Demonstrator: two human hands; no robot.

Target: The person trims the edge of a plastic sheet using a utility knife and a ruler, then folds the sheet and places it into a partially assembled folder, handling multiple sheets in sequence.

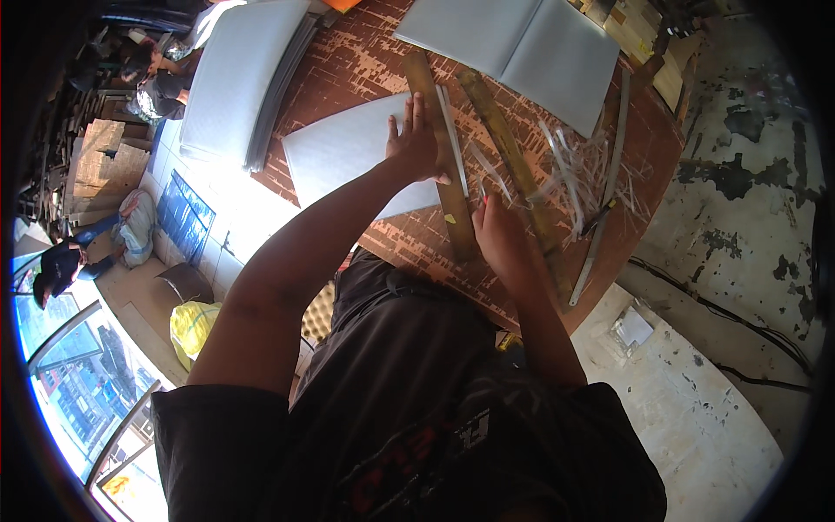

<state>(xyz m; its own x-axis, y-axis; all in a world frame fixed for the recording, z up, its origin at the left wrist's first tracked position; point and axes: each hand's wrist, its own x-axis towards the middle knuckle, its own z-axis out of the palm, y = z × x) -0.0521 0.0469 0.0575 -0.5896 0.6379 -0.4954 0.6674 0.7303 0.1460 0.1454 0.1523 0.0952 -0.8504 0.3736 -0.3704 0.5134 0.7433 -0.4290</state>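
Note:
My left hand [416,150] lies with fingers stretched out, pressing a long wooden strip [452,209] onto a whitish translucent sheet [348,143]. The sheet shows mostly left of the strip, with a narrow band along its right side. Just right of the strip, my right hand [502,233] is closed round a small cutter knife [482,200]. Only a thin tip and a reddish bit of it show; the fist hides the rest. A second wooden strip [509,148] runs beside this hand. Thin clear offcuts [570,174] lie tangled to its right.
The worn brown table [365,56] also carries a stack of pale sheets [239,78] at far left and a folded sheet [522,43] at the back. A metal ruler [600,226] lies near the right edge. Two people [61,270] are off to the left.

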